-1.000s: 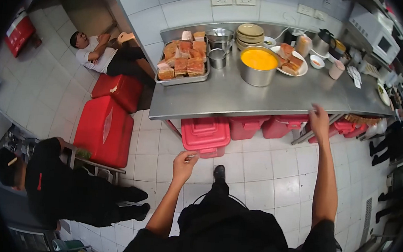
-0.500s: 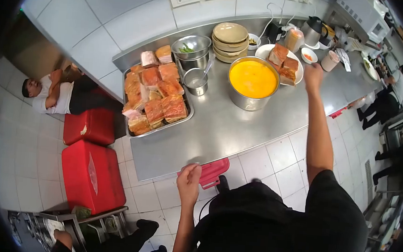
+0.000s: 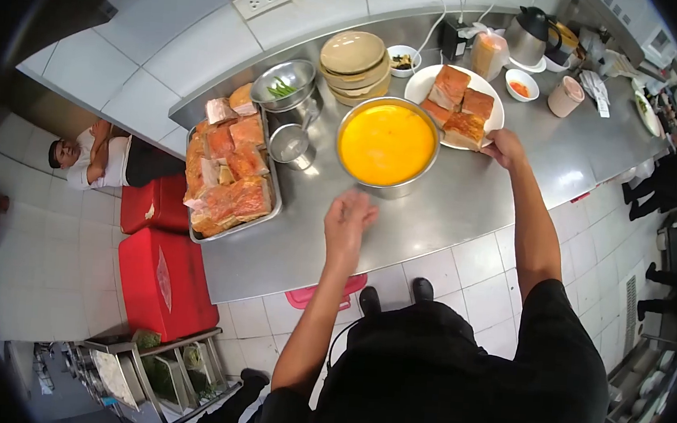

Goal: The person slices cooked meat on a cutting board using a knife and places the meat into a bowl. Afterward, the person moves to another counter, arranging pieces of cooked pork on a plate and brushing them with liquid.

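Note:
My right hand [image 3: 505,149] grips the rim of a white plate [image 3: 497,99], fingers beneath its near right edge. Chunks of browned, crisp-skinned pork belly [image 3: 465,102] lie on that plate. My left hand [image 3: 346,222] is over the steel counter, just in front of a metal pot [image 3: 385,190] of orange-yellow liquid [image 3: 385,142]. Its fingers are loosely curved and a little blurred, with nothing in them. To the left, a metal tray [image 3: 277,199] holds many more pork belly pieces [image 3: 231,163].
Behind the pot are stacked beige bowls [image 3: 352,53], a steel bowl of green chillies [image 3: 290,72] and a small metal pot [image 3: 292,148]. A small bowl [image 3: 522,86], pink cup [image 3: 565,98] and kettle [image 3: 525,39] stand right. Red boxes [image 3: 159,285] and a person [image 3: 104,157] are left.
My right hand has come down onto the plate's rim and grips it. My left hand has risen from the counter's front edge toward the pot. The view has shifted to the right.

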`<state>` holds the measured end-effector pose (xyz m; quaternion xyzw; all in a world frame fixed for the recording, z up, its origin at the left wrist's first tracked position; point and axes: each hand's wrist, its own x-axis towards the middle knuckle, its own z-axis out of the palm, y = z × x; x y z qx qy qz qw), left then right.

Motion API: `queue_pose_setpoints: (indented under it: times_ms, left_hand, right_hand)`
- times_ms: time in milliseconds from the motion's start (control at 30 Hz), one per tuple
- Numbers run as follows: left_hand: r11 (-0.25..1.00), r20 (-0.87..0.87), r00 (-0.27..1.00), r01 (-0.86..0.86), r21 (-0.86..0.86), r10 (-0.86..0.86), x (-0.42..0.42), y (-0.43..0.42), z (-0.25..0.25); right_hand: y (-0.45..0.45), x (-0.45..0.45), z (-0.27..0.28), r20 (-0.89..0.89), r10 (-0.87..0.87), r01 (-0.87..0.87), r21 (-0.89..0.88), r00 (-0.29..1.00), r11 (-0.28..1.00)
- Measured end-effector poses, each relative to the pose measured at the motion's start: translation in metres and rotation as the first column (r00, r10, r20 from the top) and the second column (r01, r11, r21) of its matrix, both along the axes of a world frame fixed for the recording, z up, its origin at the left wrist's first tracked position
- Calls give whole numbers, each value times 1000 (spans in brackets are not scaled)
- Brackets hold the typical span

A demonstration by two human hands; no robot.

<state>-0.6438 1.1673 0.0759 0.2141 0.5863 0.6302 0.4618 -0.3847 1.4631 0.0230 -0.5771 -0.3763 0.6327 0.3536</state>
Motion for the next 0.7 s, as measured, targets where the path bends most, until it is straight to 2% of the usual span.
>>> queue_pose_setpoints:
  times_ms: [67,167,267,400,467,500,567,600,700]
  left_hand:
    - [994,213,972,-104,13,99,8,20,7]
    - [974,287,931,-222,-40,224,25,35,6]
    - [957,280,918,-288,-15,281,32,43,-11]
    - [939,263,902,-341,-48,342,38,34,2]
    - [981,234,953,-179,-79,193,44,22,9]
    - [973,235,944,-214,-90,230,50,14,1]
    - [983,199,975,-63,-175,97,65,-1,-24]
    - [978,195,973,-86,-188,123,75,-11,-30]
    - [957,262,961,-11,-288,90,101,-41,-41]
  right_hand:
    - [3,10,-2,0,53,-53,41,999,998]
    - [-7,24,-11,-18,51,-49,67,999,997]
    - [-32,58,-11,-21,76,-73,111,997,991]
    - [-74,111,-13,13,129,-130,115,992,985]
    - [-105,124,1,-75,127,-121,76,989,990]
    - [-119,132,1,-104,116,-111,49,988,993]
    - [-144,144,-1,-128,112,-113,-6,985,994]
    - [-157,149,-1,-123,116,-121,-37,986,992]
    - [-194,147,1,-84,152,-158,-58,985,986]
